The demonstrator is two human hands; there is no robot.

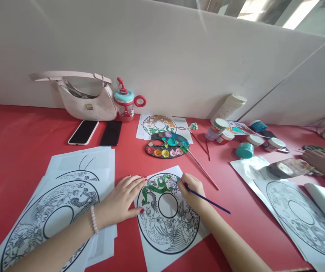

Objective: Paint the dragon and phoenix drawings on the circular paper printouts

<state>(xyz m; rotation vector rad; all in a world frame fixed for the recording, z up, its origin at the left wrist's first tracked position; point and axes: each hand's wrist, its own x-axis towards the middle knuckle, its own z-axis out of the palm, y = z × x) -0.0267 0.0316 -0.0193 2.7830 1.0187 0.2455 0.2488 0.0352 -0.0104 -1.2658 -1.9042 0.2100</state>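
Note:
In front of me lies a sheet with a printed circular dragon-and-phoenix drawing (pixel 162 234), its dragon partly painted green. My left hand (pixel 124 202) rests flat on the sheet's left edge, fingers stretched out. A thin dark-blue paintbrush (pixel 210 201) is pinched in my right hand (pixel 192 190), its tip at the upper right of the ring beside the dragon's head. Beyond the sheet sits a black paint palette (pixel 159 154) with wells of several colours. A second brush (pixel 203 169) leans with its tip in the palette's green paint.
Printed sheets (pixel 106 162) are stacked at left, below two phones (pixel 111 133). A handbag (pixel 88 100) and a cup (pixel 126 107) stand by the wall. Paint jars (pixel 244 150) cluster at right, near another person's hand (pixel 318 160) and more drawings (pixel 301 226).

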